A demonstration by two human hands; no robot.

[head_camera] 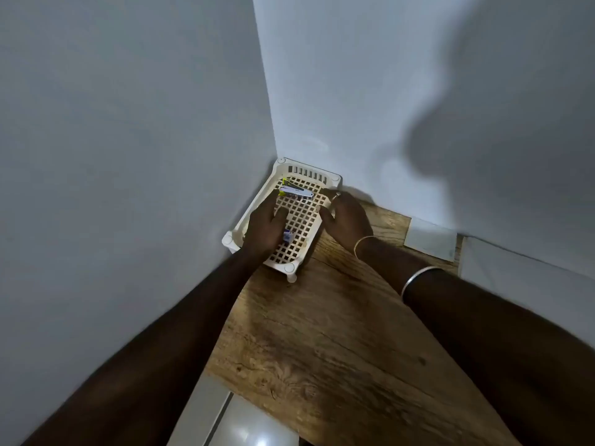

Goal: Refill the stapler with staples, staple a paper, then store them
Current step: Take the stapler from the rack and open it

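At the far corner of the wooden surface (338, 333), against both walls: a cream lattice basket (301, 220), with the stapler (296, 193) lying flat at its far end. A small blue staple box (287, 236) sits near the basket's near left side, right at the left hand (265, 225). That hand is over the basket with fingers loosely spread; can't tell if it grips the box or only touches it. Right hand (349, 220) is open and holds nothing, fingers on the basket's right rim, probably steadying it. No paper visible. Judging by the layout, either items are about to be taken out or storing is done.
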